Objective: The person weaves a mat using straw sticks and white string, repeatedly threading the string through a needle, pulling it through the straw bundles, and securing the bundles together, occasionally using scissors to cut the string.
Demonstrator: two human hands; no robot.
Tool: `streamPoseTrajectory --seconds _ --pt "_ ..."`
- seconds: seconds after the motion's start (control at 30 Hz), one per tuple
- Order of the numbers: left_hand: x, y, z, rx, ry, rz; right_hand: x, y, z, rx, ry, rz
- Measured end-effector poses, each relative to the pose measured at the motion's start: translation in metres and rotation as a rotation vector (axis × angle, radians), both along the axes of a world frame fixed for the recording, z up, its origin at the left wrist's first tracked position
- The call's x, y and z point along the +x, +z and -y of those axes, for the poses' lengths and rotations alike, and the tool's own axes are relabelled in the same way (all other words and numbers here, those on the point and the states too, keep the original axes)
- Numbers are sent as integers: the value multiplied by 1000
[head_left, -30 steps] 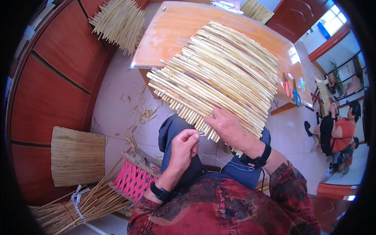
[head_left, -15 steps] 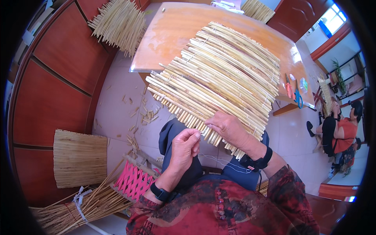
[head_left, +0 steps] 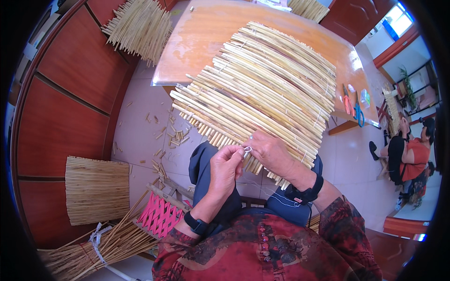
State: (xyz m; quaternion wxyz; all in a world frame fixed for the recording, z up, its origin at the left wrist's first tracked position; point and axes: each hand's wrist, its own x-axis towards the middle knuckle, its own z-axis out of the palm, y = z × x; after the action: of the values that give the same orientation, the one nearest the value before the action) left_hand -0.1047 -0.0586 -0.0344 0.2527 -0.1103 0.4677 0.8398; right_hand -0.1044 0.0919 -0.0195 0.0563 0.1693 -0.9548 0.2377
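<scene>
A mat of pale reed sticks (head_left: 269, 79), bound with thin cord, spans from the wooden table (head_left: 187, 37) to over my knees. At its near edge my left hand (head_left: 225, 171) pinches a small white loop (head_left: 248, 150), apparently of string. My right hand (head_left: 276, 154) lies on the edge just right of it, fingers curled at the same loop; their exact grip is hard to see. Loose white string hangs below my hands over my lap.
Red-handled scissors (head_left: 347, 106) and blue-handled scissors (head_left: 358, 114) lie at the table's right. Reed mats (head_left: 96, 189) and a bundle of stalks (head_left: 82, 253) are at left, beside a pink-strapped stool (head_left: 159, 215). Offcuts litter the floor. A seated co-worker (head_left: 412, 154) is at right.
My left hand has moved up toward the mat's edge and my right hand, closing the gap between them. The white loop now shows more clearly between my fingers.
</scene>
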Motion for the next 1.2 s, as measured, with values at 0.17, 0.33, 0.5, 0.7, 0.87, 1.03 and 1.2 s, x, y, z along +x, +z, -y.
streamPoseTrajectory --seconds 0.17,0.33,0.5,0.7,0.87,1.03,1.2 --pt "0 -2 -2 -78 15 -6 -1 -4 -2 3 14 -5" --pt "-2 -3 -2 -124 -9 -2 -3 -6 -4 -41 7 0" --pt "-3 -6 -2 -143 3 -7 -3 6 -6 -250 2 147" --pt "-4 -2 -6 -177 2 -32 2 15 -12 -308 -31 188" --pt "-5 -2 -8 -170 -5 -45 5 23 -10 -256 -32 144" --pt "-6 -1 -9 -155 -62 -63 8 27 -8 -161 9 10" --pt "-5 -1 -14 -152 -70 -77 7 20 -10 -87 8 -93"
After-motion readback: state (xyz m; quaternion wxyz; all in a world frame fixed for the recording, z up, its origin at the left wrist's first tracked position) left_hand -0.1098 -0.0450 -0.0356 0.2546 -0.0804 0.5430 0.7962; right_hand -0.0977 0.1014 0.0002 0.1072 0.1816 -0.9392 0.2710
